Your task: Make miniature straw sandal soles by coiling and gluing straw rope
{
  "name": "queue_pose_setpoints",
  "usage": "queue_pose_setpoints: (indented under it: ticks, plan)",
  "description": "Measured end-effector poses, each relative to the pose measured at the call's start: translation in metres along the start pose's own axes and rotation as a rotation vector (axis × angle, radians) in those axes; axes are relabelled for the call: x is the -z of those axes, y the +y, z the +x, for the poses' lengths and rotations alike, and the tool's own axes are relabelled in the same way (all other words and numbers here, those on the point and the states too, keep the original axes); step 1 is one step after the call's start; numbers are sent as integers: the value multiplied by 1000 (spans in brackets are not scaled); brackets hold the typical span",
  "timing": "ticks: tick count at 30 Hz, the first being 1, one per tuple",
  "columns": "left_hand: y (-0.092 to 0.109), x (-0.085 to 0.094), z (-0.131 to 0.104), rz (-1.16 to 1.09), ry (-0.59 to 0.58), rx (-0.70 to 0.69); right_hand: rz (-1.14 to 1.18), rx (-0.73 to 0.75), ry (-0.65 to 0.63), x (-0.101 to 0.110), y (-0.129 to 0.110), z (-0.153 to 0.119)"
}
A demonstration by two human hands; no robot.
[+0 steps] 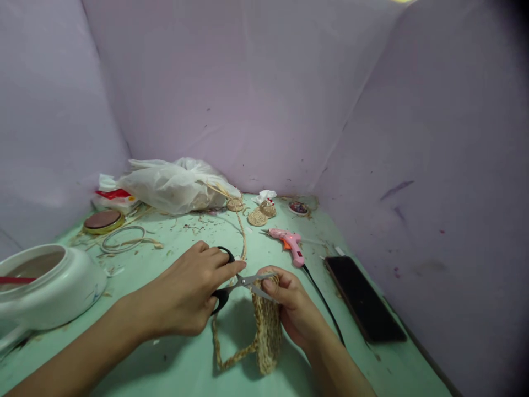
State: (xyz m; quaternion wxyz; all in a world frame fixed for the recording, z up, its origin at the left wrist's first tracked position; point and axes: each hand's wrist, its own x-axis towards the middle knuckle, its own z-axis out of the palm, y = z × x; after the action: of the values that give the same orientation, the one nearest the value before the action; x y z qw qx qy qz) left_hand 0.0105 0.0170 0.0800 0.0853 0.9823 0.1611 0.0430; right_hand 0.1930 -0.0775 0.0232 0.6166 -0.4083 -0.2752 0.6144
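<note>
Nearest: woven straw piece (268, 331) upright on table (185, 364), gripped by right hand (291, 306); left hand (188, 292) closed around scissors (243, 282), blades at its top edge. Beside: black phone (363, 298), pink glue gun (291, 245), white bowl (45, 284). Farther: straw coils (260, 214), plastic bag (176, 184).

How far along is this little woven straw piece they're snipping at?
Well along, it seems. The woven straw piece already has a body and a braided strap. In hand: the left hand works the scissors at its top edge while the right hand steadies it. Seemingly left: the braid trailing away; the glue gun lies unused.
</note>
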Motion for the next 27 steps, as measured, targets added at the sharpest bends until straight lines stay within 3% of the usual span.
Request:
queue_pose_setpoints:
  ticks: [18,24,27]
  plan:
    - [-6,0,-4,67,-55,45,-25,5,-34,-1,0,-4]
    - [-9,-2,-2,9,-63,52,13,10,29,-6,-4,-3]
    - [-19,1,-1,-76,-13,96,24,22,75,-4,-3,-2]
